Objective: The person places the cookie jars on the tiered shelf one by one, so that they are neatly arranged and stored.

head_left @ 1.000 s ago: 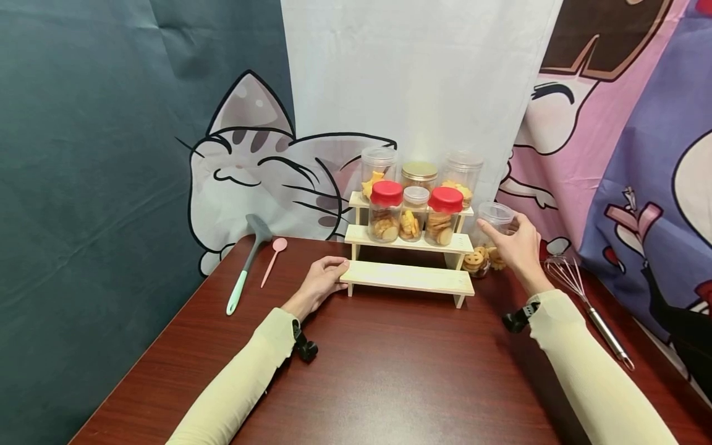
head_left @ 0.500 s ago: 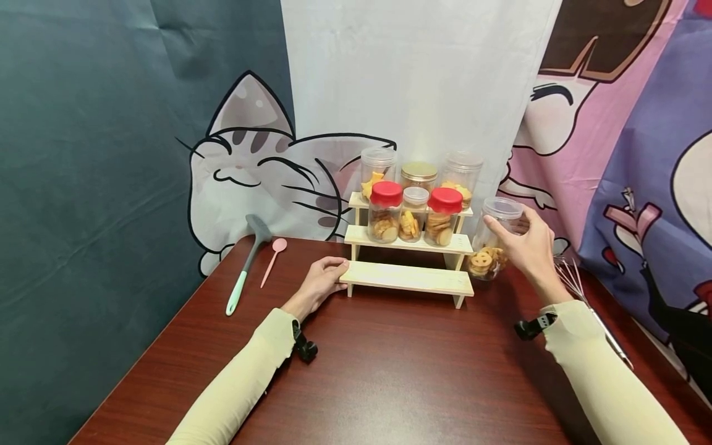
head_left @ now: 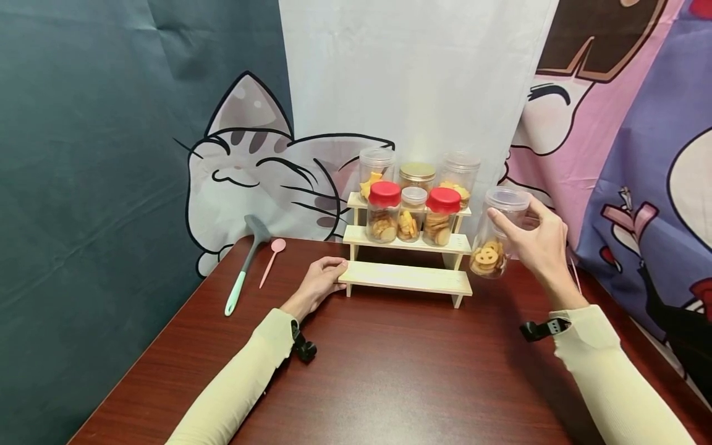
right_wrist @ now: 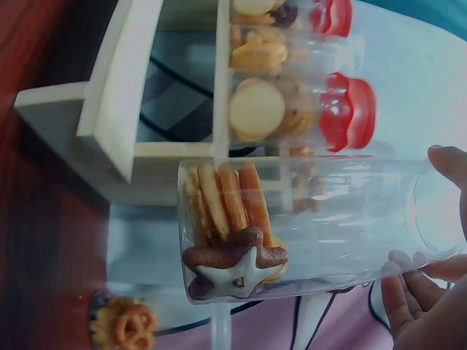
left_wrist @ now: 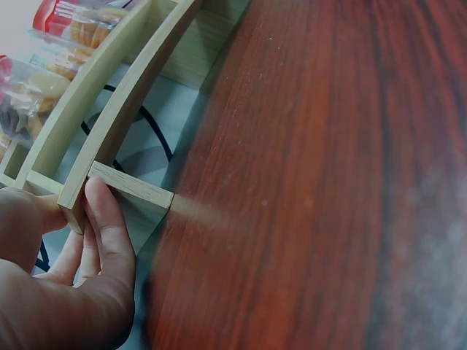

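My left hand [head_left: 316, 285] pinches the left end of the bottom board of a three-step wooden stand [head_left: 408, 277], its thumb on top and fingers underneath, as the left wrist view shows. To the right of the stand, my right hand [head_left: 538, 244] grips a tall clear cookie jar [right_wrist: 343, 226] near its clear lid. Round cookies and a brown-and-white star cookie lie at the jar's bottom. In the right wrist view the jar appears held off the table. On the middle step stand two red-lidded jars [head_left: 384, 213] with a small clear-lidded jar [head_left: 408, 219] between them.
Two clear-lidded jars and a gold-lidded jar [head_left: 417, 173] stand on the top step. A pretzel container [right_wrist: 124, 324] shows low in the right wrist view. A spatula [head_left: 247, 266] and a pink spoon [head_left: 272, 262] lie at left. The whisk is mostly hidden behind the right arm.
My right hand has lifted the cookie jar and brought it slightly right and nearer. The left hand stays on the stand's bottom board.
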`<state>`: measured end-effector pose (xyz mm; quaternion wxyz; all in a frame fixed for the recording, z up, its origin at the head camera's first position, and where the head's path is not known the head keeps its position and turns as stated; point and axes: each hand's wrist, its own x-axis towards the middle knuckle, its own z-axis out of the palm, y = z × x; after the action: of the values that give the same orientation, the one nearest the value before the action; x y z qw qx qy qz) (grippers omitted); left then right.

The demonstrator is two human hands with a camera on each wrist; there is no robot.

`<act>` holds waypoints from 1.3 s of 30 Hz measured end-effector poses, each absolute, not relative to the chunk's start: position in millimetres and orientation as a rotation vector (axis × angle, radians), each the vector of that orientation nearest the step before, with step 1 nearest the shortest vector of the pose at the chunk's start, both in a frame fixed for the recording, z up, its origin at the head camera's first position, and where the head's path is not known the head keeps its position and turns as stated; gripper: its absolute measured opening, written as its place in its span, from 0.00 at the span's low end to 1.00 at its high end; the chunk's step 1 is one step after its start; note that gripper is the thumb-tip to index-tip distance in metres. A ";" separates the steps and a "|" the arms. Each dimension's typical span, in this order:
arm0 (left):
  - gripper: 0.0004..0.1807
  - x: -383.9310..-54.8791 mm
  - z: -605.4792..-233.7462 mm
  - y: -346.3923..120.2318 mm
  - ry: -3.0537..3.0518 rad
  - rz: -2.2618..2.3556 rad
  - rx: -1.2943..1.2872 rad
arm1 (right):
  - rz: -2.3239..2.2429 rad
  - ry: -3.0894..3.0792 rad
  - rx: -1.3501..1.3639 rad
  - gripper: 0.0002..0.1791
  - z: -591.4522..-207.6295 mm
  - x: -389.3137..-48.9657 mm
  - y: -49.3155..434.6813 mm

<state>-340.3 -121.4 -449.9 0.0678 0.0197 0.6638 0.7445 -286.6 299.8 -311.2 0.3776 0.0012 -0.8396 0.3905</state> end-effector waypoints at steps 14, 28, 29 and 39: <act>0.23 -344.3 -454.7 -123.5 1.996 2.252 0.050 | 1.172 -2.181 0.194 0.23 -300.1 -275.7 240.9; 0.22 -343.2 -451.9 -123.1 2.001 2.252 0.062 | 1.230 -2.300 0.171 0.43 -312.2 -291.4 178.1; 0.22 -343.2 -452.0 -123.1 2.002 2.253 0.060 | 1.237 -2.298 0.170 0.44 -314.0 -294.2 174.9; 0.22 -341.6 -451.2 -122.2 1.995 2.254 0.059 | 1.273 -2.279 0.147 0.49 -329.6 -310.8 148.3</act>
<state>-341.6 -122.2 -451.2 0.0652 0.0196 0.6612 0.7471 -310.8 148.3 -329.6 0.2604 0.0543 -0.8415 0.4702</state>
